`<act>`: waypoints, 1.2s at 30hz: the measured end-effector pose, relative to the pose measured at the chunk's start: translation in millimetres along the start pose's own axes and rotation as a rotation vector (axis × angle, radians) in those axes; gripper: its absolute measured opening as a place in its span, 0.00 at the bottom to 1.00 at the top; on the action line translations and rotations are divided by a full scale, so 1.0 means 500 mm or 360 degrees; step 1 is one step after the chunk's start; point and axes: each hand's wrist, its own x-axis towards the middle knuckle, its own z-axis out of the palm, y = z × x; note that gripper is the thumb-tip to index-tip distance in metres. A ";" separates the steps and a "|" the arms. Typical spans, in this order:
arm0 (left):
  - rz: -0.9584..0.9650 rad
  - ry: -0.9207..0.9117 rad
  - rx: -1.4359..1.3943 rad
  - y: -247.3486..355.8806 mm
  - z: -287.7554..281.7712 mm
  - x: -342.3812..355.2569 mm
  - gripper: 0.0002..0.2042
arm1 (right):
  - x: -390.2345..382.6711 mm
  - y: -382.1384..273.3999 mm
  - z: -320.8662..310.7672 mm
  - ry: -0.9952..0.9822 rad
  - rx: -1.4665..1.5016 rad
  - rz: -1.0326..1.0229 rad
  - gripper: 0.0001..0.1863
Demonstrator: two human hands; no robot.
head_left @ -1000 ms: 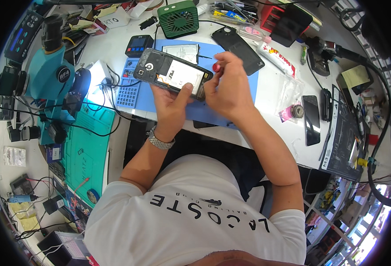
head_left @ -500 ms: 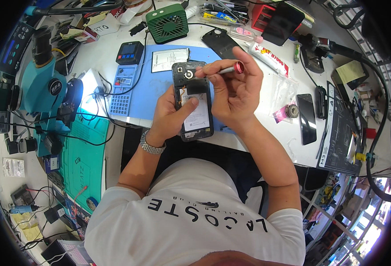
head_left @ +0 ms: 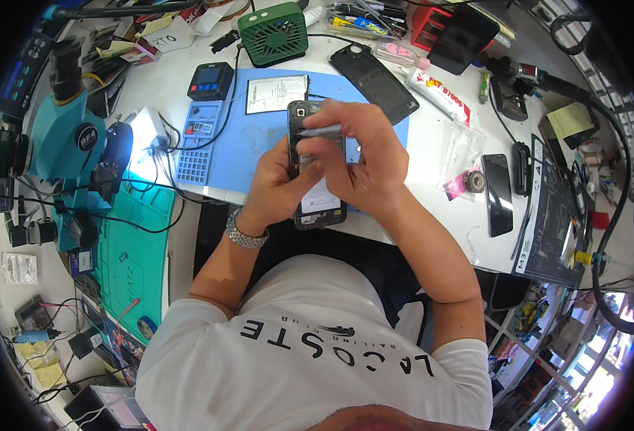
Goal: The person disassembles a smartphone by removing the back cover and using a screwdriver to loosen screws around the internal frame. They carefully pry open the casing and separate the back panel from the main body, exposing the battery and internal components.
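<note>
My left hand is closed round the left edge of an opened smartphone, which I hold back side up above the bench. Its black inner frame and a white-labelled battery are partly exposed. Over the phone's upper half curls my right hand, pinching a slim grey screwdriver that lies nearly flat near the camera area. Fingers hide the screwdriver's tip and much of the phone's middle. A black phone back cover lies beyond my right hand, partly on the blue mat.
A white flat battery pack and a blue parts tray lie on the mat. Behind them stands a green fan. To the right are a glue tube and another phone; a teal microscope stands left.
My right hand has moved left and turned over the phone, bringing the screwdriver across its upper part. The red end no longer shows. My left hand keeps its hold.
</note>
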 end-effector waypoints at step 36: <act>-0.0107 0.0092 -0.0418 0.013 0.014 -0.003 0.19 | 0.003 0.039 -0.039 0.0524 -0.0093 0.0146 0.25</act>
